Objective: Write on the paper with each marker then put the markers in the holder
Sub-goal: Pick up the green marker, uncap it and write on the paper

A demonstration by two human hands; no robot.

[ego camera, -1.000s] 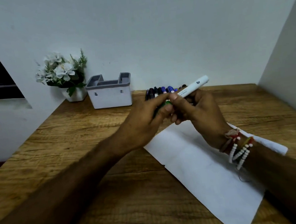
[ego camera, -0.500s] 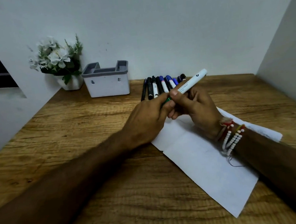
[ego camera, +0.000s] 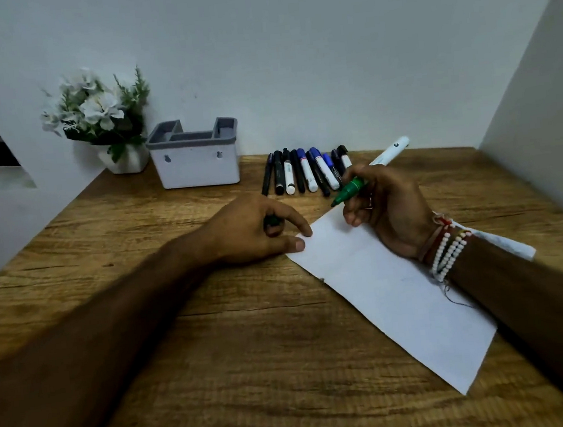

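My right hand (ego camera: 384, 208) grips a white marker (ego camera: 389, 153) with a green uncapped tip pointing down-left, just above the far corner of the white paper (ego camera: 387, 292). My left hand (ego camera: 257, 231) rests on the table at the paper's left corner, its fingers curled round the dark green cap (ego camera: 272, 226), thumb and forefinger touching the sheet. A row of several black and blue markers (ego camera: 307, 173) lies beyond the paper. The white holder (ego camera: 196, 168) with a grey rim stands at the back left, with no markers showing above its rim.
A white pot of white flowers (ego camera: 102, 117) stands left of the holder, against the wall. A grey side wall (ego camera: 537, 102) closes the table (ego camera: 254, 371) on the right. The wooden top reaches to the near edge of the frame.
The hands have parted: my left hand pulled the cap off and dropped to the paper's corner, while my right hand moved right with the bared green tip showing.
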